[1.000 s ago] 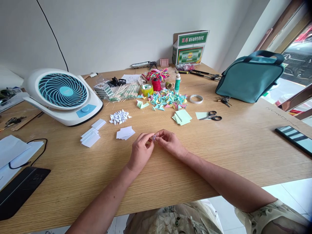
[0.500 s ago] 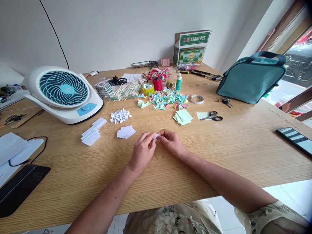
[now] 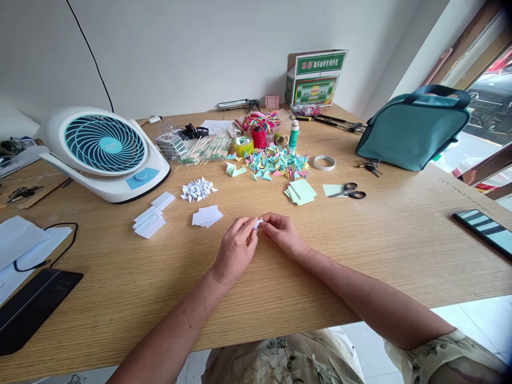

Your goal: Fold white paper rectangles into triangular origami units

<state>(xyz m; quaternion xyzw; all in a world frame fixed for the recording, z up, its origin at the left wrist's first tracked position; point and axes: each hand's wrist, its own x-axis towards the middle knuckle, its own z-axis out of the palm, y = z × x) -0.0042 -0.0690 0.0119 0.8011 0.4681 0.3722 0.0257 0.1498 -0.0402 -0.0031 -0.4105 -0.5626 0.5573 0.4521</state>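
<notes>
A small folded piece of white paper (image 3: 258, 224) is pinched between the fingertips of my left hand (image 3: 235, 246) and my right hand (image 3: 283, 234), just above the table. My fingers cover most of it, so its exact folds are hidden. To the left of my hands lie a small stack of white paper slips (image 3: 207, 216) and a fanned row of white slips (image 3: 150, 220). Behind them is a pile of folded white paper pieces (image 3: 198, 189). Farther back spreads a heap of coloured folded paper pieces (image 3: 276, 162).
Green paper squares (image 3: 301, 192), scissors (image 3: 352, 191) and a tape roll (image 3: 324, 162) lie beyond my right hand. A fan (image 3: 110, 152) stands at left, a teal bag (image 3: 414, 128) at right. A phone (image 3: 486, 229) rests near the right edge, a black device (image 3: 36, 309) at front left.
The white paper has shifted slightly between my fingertips and shows a little differently. Both hands stay in nearly the same place.
</notes>
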